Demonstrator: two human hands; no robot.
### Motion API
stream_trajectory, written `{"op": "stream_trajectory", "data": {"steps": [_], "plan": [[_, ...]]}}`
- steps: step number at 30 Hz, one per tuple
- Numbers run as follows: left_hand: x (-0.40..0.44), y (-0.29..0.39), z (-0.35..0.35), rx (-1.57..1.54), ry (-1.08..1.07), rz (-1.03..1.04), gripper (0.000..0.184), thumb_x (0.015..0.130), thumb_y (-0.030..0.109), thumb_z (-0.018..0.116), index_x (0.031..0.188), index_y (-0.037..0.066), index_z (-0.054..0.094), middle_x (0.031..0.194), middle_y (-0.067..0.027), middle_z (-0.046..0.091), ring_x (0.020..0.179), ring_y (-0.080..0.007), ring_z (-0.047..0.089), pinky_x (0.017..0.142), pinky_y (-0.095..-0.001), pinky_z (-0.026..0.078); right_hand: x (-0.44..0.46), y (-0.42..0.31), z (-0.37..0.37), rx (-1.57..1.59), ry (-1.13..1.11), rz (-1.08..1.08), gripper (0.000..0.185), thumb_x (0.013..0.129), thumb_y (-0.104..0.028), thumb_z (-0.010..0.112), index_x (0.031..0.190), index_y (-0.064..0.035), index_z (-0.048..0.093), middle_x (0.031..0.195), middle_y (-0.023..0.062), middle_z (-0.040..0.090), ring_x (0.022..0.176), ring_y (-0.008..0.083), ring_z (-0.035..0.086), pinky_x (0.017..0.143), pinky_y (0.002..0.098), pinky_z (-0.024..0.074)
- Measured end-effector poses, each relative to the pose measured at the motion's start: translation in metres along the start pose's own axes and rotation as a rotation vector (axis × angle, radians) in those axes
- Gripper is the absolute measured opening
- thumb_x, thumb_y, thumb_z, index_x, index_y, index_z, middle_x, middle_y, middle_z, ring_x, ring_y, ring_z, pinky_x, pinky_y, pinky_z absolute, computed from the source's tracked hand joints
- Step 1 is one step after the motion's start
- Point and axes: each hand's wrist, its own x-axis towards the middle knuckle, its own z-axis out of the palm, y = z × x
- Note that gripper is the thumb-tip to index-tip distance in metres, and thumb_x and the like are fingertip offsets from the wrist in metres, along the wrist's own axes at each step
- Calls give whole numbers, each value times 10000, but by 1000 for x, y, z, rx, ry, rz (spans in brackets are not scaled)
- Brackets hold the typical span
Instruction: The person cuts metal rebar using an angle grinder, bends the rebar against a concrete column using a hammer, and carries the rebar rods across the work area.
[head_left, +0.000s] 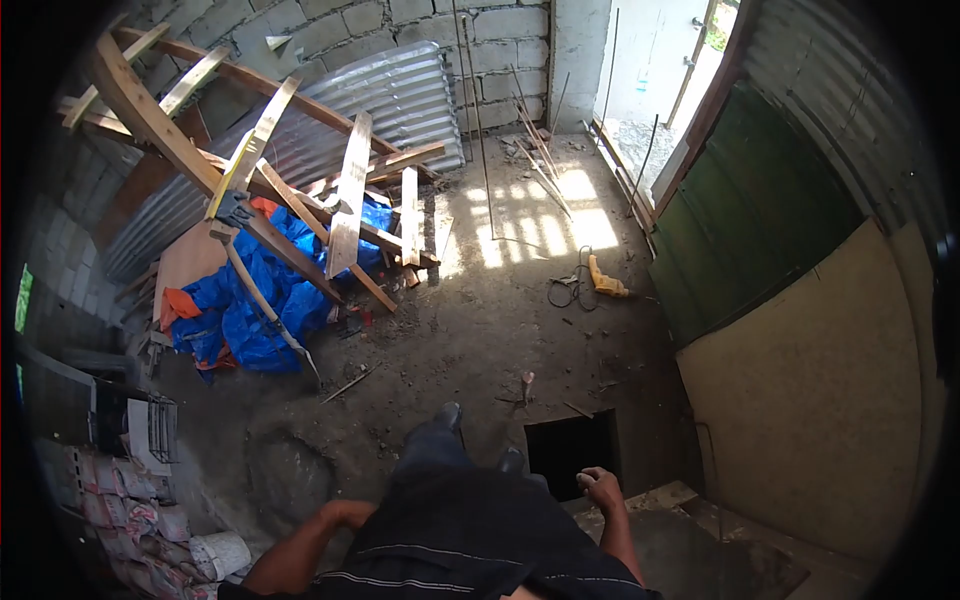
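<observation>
On the right side of the body, my right hand (600,487) is closed, with its fingers curled around a small pale thing that I cannot make out. It hangs just over the edge of a dark square opening (572,452) in the floor. My left hand (352,513) rests against the dark clothing at the left hip, its fingers hidden. Beyond the opening, a yellow power tool (606,278) lies on the dirt floor with a black cord beside it.
Wooden beams (350,195) lean over a blue tarp (262,318) at the left. Stacked sacks (112,500) and a white bucket (220,553) stand lower left. Thin rods (543,165) rise near the doorway. Plywood (810,390) lines the right side.
</observation>
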Motion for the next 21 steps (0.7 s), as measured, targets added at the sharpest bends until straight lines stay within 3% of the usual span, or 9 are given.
{"op": "stream_trajectory", "data": {"steps": [1,5,12,17,21], "plan": [[-6,-7,9,-14,22,105,399,876,196,630,1245,44,645,1141,-110,709,944,-193,688,788,-357,567,0,-4,3,-34,-30,-7,352,896,-202,704,1154,36,667,949,117,719,817,170,685,689,294,529],[-10,-3,32,-62,133,-234,386,868,195,633,1223,45,655,1120,-108,714,935,-196,689,791,-363,564,7,-20,13,-112,-117,-39,376,894,-228,712,1166,27,669,955,117,720,823,175,685,710,306,537],[-34,-16,2,-58,257,-371,364,853,192,638,1185,48,673,1081,-105,724,920,-201,690,795,-373,559,31,-57,56,-219,-310,-35,417,902,-284,699,1185,21,667,986,119,720,816,178,685,721,310,545],[-55,-41,-79,-43,255,-422,348,843,191,642,1158,49,686,1054,-103,730,909,-205,691,799,-381,556,41,-98,100,-205,-383,16,439,900,-301,703,1202,16,664,1003,121,717,849,180,690,723,323,556],[-59,-54,-210,59,335,-489,336,834,189,645,1136,51,696,1032,-101,736,901,-208,692,801,-387,553,52,-157,162,-309,-415,25,405,935,-317,657,1217,-26,675,1084,115,708,930,202,688,758,333,554]]}}
